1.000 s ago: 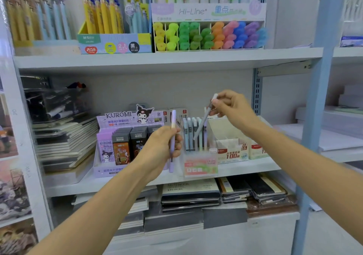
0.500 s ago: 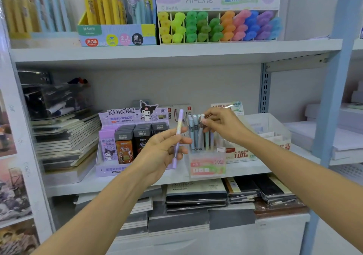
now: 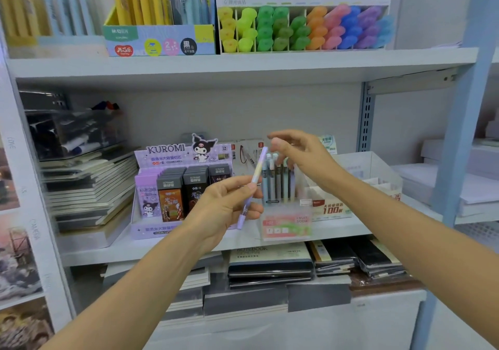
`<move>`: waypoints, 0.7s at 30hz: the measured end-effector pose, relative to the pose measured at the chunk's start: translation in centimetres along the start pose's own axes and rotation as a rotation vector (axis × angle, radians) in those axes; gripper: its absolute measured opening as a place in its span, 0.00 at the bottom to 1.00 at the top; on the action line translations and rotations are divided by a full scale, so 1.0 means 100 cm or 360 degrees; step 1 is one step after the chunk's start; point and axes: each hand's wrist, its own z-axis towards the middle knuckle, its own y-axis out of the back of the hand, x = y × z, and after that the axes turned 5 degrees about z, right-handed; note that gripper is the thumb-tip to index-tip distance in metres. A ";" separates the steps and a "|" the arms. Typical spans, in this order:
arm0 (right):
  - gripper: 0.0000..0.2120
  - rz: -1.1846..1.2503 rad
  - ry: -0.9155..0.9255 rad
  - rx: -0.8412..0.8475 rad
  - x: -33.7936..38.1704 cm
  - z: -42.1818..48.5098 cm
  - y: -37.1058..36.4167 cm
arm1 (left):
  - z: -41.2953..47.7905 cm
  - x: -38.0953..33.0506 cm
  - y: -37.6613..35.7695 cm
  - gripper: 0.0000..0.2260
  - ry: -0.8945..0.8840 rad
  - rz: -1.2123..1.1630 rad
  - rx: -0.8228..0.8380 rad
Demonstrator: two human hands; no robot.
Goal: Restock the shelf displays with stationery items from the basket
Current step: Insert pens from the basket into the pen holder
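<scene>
My left hand [image 3: 226, 206] pinches a pastel purple-and-yellow pen [image 3: 253, 185] and holds it tilted in front of the middle shelf. A clear display box [image 3: 286, 225] with a pink label stands on that shelf and holds several upright pens [image 3: 275, 179]. My right hand [image 3: 299, 155] hovers just above those pens with relaxed, spread fingers and holds nothing. Its fingertips are close to the top end of the pen in my left hand. The basket is not in view.
A purple Kuromi display box [image 3: 172, 190] of lead refills stands left of the pen box. A white carton [image 3: 359, 187] sits to the right. Notebooks are stacked at left [image 3: 89, 190] and below [image 3: 270, 263]. Highlighters [image 3: 305, 28] and pens fill the top shelf. A blue upright [image 3: 461, 123] is at right.
My right hand put its pen down into the display box, let go of it and lifted with fingers spread. My left hand kept its pen and tilted it toward the right hand.
</scene>
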 end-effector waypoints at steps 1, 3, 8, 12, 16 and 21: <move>0.12 0.0085 -0.0011 0.0122 0.005 -0.002 0.002 | 0.000 0.000 -0.002 0.10 -0.0002 0.0027 -0.0004; 0.09 0.0121 -0.0023 0.0261 0.009 -0.005 0.005 | -0.002 -0.003 -0.004 0.09 -0.0016 0.0079 -0.0011; 0.07 0.0298 -0.0072 0.0103 0.010 -0.017 0.023 | -0.006 -0.019 0.003 0.14 -0.0007 -0.0234 -0.0010; 0.09 0.0333 -0.0123 0.0225 0.011 -0.030 0.028 | -0.009 -0.022 -0.006 0.18 -0.0087 -0.0361 -0.0249; 0.12 0.0362 -0.0162 0.0301 0.012 -0.042 0.027 | -0.010 -0.015 -0.022 0.17 -0.0246 -0.0393 -0.0543; 0.09 0.0278 -0.0270 0.0542 0.008 -0.054 0.026 | -0.008 -0.013 -0.037 0.09 -0.0352 -0.0344 -0.0580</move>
